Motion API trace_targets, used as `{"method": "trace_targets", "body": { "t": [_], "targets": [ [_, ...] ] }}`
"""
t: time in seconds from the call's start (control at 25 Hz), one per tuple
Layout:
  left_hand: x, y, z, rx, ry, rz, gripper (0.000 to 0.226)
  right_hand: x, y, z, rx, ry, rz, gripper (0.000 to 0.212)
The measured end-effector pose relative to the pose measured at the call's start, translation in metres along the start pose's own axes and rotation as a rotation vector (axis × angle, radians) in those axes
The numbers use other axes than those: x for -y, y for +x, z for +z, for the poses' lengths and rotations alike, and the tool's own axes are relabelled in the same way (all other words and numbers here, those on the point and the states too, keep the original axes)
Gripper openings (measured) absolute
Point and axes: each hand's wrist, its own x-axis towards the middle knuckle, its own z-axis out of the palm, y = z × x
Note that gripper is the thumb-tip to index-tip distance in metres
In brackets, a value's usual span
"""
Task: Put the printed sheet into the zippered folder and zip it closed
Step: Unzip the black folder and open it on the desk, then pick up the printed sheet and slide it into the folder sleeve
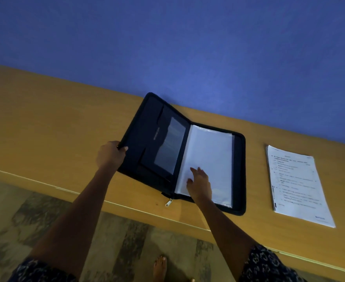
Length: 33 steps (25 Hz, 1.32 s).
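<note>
Zippered folder [147, 135], seemingly fabric, lies open near rectangular printed sheet [295, 184].

No text can be read. The sheet [295, 186] on the worktop [45, 123] carries printed lines and a small blue mark at one corner, all too blurred to make out.

Indoor room, most likely in a home. A plain blue painted wall [187, 37] stands behind a long wooden bench [45, 119] with a pale strip along its front edge. The floor [65, 220] below is mottled grey and beige, like stone. A bare foot [160, 267] stands on it. Dark patterned sleeves [269, 265] show at the bottom. An open folder [147, 127] and a sheet [297, 186] lie on the bench.
</note>
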Motion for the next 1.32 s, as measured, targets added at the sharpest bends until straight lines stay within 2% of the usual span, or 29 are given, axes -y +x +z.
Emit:
{"method": "trace_targets", "body": {
  "t": [0.12, 0.2, 0.28, 0.76, 1.0, 1.32],
  "targets": [
    [0.016, 0.006, 0.014, -0.007, 0.132, 0.019, 0.037, -0.033, -0.002, 0.004, 0.065, -0.274, 0.013, 0.057],
    [0.027, 0.007, 0.025, 0.035, 0.229, 0.065, 0.056, -0.042, -0.004, 0.007, 0.065, -0.292, -0.001, 0.057],
    [0.036, 0.006, 0.037, 0.104, 0.3, 0.082, 0.064, -0.043, -0.005, 0.009, 0.048, -0.305, -0.013, 0.057],
    [0.046, 0.011, 0.066, 0.239, 0.433, 0.102, 0.064, -0.049, -0.005, 0.012, -0.009, -0.336, -0.067, 0.054],
    [0.028, 0.005, 0.067, 0.117, 0.403, 0.085, 0.063, -0.047, -0.005, 0.009, 0.0, -0.324, -0.06, 0.055],
    [-0.047, -0.021, 0.1, 0.073, 0.333, 0.418, 0.064, -0.073, -0.019, -0.018, -0.034, -0.336, -0.001, 0.055]
  ]
}}
